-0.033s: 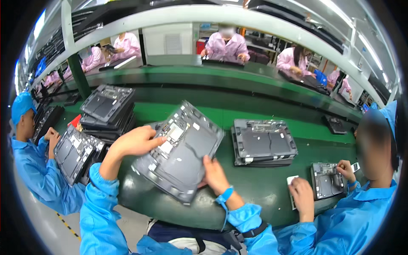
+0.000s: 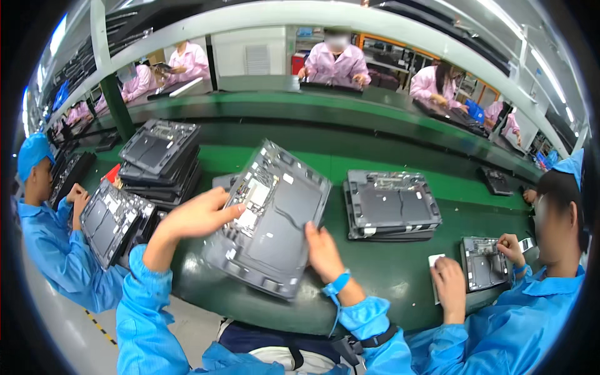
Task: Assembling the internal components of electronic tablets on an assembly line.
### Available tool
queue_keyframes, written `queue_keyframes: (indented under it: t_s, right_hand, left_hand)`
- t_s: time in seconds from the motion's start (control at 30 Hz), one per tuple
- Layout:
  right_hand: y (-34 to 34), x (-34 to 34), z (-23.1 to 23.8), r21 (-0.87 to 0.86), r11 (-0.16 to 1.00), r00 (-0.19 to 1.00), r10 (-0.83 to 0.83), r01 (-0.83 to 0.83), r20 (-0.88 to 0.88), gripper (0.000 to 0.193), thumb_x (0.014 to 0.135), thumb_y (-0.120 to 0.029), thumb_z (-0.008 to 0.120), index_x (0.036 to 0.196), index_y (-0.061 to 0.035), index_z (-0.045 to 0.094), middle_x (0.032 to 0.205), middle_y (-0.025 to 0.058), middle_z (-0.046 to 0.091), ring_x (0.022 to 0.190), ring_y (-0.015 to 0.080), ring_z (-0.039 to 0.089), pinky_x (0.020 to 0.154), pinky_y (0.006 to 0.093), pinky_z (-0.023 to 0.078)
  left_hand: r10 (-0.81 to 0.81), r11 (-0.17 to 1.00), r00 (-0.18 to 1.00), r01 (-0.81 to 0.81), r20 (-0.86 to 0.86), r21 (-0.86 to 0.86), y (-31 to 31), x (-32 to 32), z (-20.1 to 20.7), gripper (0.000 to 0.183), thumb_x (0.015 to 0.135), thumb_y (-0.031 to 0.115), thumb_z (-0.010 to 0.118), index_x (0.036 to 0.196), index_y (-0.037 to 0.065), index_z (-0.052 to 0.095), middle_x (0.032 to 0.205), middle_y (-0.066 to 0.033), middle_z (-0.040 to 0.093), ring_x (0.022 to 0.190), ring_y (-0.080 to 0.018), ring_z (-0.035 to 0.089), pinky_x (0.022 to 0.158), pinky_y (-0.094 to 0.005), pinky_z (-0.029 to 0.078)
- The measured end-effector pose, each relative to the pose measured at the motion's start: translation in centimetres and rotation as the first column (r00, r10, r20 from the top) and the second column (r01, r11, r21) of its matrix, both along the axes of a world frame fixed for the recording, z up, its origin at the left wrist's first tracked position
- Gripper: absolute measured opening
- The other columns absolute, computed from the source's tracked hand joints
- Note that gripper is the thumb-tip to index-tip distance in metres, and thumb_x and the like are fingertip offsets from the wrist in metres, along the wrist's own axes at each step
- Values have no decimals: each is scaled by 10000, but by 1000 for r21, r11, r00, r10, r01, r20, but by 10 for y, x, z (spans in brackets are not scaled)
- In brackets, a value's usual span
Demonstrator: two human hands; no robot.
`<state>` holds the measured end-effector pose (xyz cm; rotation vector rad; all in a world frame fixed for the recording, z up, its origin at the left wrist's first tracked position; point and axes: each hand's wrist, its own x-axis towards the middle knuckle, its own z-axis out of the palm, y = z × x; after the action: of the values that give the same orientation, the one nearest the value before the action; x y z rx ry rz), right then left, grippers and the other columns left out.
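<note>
Both my hands hold a dark grey laptop base [image 2: 284,212], its inner side facing up with green circuitry and black cables showing. It is tilted above the green bench, one corner pointing away from me. My left hand [image 2: 203,215] grips the left edge, thumb on top by the white-labelled parts and fingers hidden underneath. At the right edge, my right hand [image 2: 324,250] has its thumb over the rim; its other fingers are mostly hidden. A blue band circles my right wrist. Another dark part shows partly beneath the held base at its left, too covered to make out.
A small stack of similar bases [image 2: 394,206] lies right of centre. A taller stack [image 2: 159,147] stands at the back left. Co-workers in blue sit on both sides, each with a laptop base [image 2: 484,265] at the right and another [image 2: 109,222] at the left. A raised ledge [image 2: 300,115] runs behind.
The held laptop base has turned slightly, its near corner shifting right. My right hand has moved a little right along with its edge. The whole view has shifted slightly.
</note>
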<state>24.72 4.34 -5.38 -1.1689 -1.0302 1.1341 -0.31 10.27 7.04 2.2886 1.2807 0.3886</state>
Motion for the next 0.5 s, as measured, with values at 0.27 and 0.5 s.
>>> queue_keyframes:
  t_s: [0.27, 0.5]
  right_hand:
    - [-10, 21, 59, -223, 701, 389, 599, -678, 700, 364, 1037, -362, 501, 1014, -18, 615, 891, 173, 644, 802, 316, 614, 785, 406, 492]
    - [-6, 14, 68, -122, 810, 428, 423, -573, 799, 310, 973, -283, 521, 1146, -63, 655, 1095, 182, 682, 1082, 374, 615, 951, 434, 477]
  left_hand:
    - [438, 823, 645, -7, 627, -568, -244, 32, -144, 530, 949, 237, 691, 1388, 22, 485, 1258, -74, 619, 1127, -184, 594, 975, -365, 488]
    - [788, 320, 317, 520, 527, -792, -245, 88, -143, 497, 1022, 162, 574, 1454, -13, 403, 1425, -145, 503, 1253, -213, 539, 1097, -343, 449]
